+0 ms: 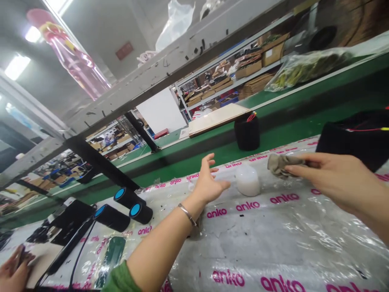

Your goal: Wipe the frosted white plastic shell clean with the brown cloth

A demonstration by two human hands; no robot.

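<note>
My left hand reaches over the plastic-covered bench with its fingers spread and nothing in them. Just to the right of it, a white rounded cup-like piece rests on the plastic sheet, apart from my fingers. My right hand pinches a crumpled grey-brown cloth between thumb and fingers, held above the sheet to the right of the white piece. Behind the white piece, a black cylinder with red wires on top stands on the green conveyor belt.
Black cylinders with blue ends lie on the left. Another person's hand is at the lower left. A shelf beam crosses overhead, bearing a pink bottle. A black bag-like item with wires sits at right.
</note>
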